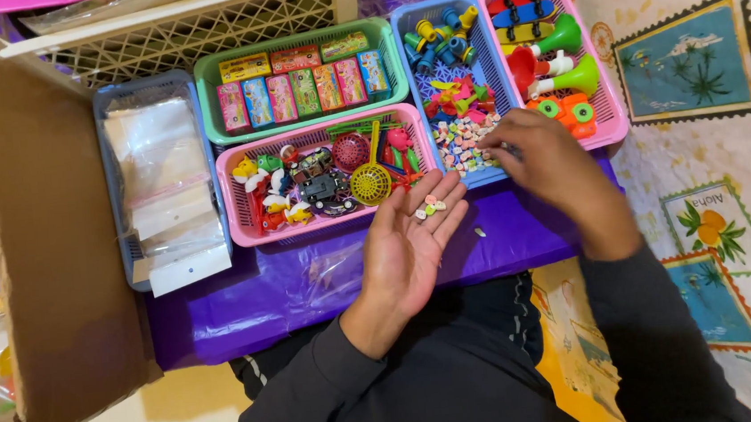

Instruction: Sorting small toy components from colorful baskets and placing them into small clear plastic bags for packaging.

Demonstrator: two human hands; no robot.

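Left hand [413, 239] open, palm up, cupping a few beads [430, 207] so none roll off. Right hand [539, 158] pinching among more beads in the blue basket [471, 61], just right; pinch contents: cannot tell.

We note glossy plastic baskets [242, 214], a shiny purple plastic sheet [310, 283], and a matt cardboard box [58, 263].

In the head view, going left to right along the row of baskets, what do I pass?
Cardboard box → grey-blue basket of clear bags → pink basket of small toys → blue basket of beads → pink basket of toy horns → patterned mat.
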